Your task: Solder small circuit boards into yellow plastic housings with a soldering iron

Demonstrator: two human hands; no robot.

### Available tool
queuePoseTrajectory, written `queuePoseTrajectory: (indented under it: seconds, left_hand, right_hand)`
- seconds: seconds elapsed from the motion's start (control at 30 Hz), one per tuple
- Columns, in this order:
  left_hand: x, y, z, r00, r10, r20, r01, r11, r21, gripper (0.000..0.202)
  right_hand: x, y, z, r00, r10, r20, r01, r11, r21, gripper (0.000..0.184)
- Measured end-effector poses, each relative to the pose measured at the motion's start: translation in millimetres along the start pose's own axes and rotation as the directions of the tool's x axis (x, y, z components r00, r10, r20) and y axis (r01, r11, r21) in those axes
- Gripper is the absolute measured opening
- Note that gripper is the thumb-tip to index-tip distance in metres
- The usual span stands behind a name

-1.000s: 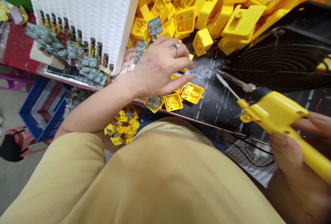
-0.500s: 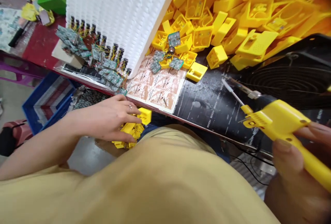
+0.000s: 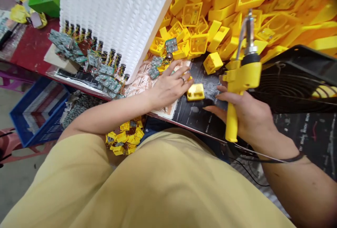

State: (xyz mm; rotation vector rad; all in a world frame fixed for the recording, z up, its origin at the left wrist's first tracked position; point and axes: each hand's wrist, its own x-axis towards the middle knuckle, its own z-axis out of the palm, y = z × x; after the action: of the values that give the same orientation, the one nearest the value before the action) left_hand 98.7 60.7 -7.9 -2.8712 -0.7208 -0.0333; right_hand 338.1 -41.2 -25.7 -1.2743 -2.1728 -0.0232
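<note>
Yellow casing point(image 3: 195, 92) touches the flat, unclenched left hand's point(image 3: 170, 85) fingertips; the right hand point(image 3: 246, 117) clasps a soldering iron point(image 3: 240, 77) upright.

**Both hands shifted to frame centre**

Left hand point(image 3: 168, 87): half a second ago it was down at the yellow pile point(image 3: 126, 138) under the table edge, lower left of centre. It's now back up on the table, fingertips against a yellow casing point(image 3: 195, 92).

Right hand point(image 3: 246, 115): moved in from the right edge to just right of that casing. The soldering iron point(image 3: 238, 80) swung from tip-left to upright, tip toward the top of frame.
</note>
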Motion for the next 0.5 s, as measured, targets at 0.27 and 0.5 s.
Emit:
queuePoseTrajectory:
  seconds: [0.27, 0.5]
  left_hand:
    - [-58, 8, 14.0, 0.982, -0.042, -0.182, -0.019, 0.947, -0.32, 0.062]
    - [-57, 2, -2.5, 0.999, -0.005, 0.034, 0.018, 0.926, -0.378, 0.055]
  right_hand:
    - [17, -8, 17, 0.981, -0.18, 0.074, 0.18, 0.984, 0.011, 0.028]
    - [-11, -31, 13, 0.994, -0.104, 0.019, 0.104, 0.994, 0.017, 0.024]
